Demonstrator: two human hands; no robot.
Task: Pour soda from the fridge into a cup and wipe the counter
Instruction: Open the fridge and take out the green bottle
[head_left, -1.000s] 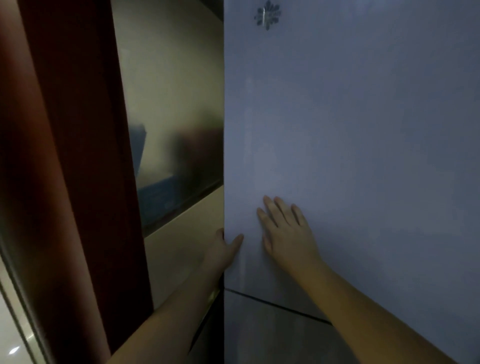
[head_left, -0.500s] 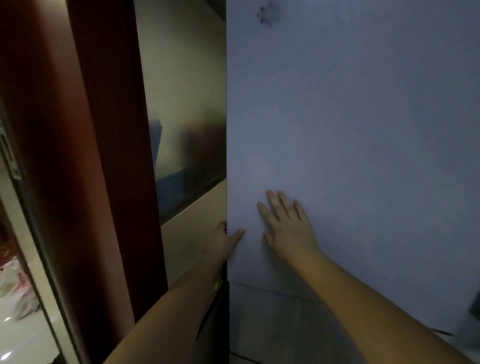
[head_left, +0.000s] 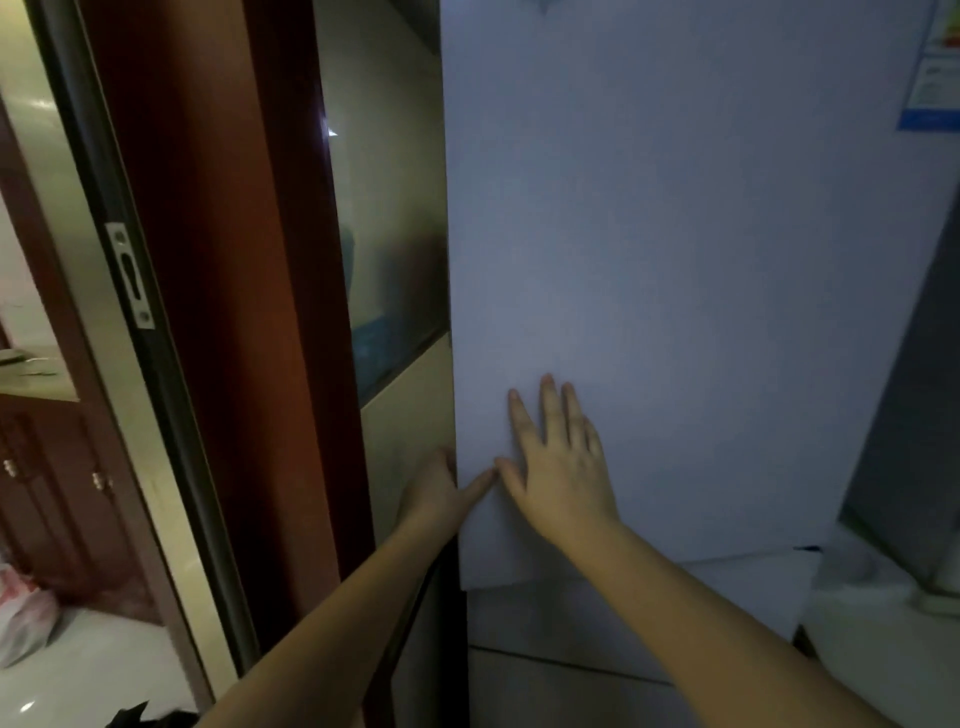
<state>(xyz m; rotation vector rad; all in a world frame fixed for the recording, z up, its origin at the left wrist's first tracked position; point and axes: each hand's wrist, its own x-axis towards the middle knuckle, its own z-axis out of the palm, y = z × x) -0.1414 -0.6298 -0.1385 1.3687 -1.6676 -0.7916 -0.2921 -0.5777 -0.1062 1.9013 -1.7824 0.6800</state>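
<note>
Both bare forearms rise from the bottom edge toward the lower centre of the frame, the left from the lower left, the right from the lower right. The left hand (head_left: 441, 493) sits left of centre with its fingers curled out of sight behind a pale vertical edge and its thumb stretched rightward across the front. The right hand (head_left: 563, 467) lies flat just beside it, back toward the camera, fingers straight and slightly spread pointing up, its thumb tip meeting the left thumb.
</note>
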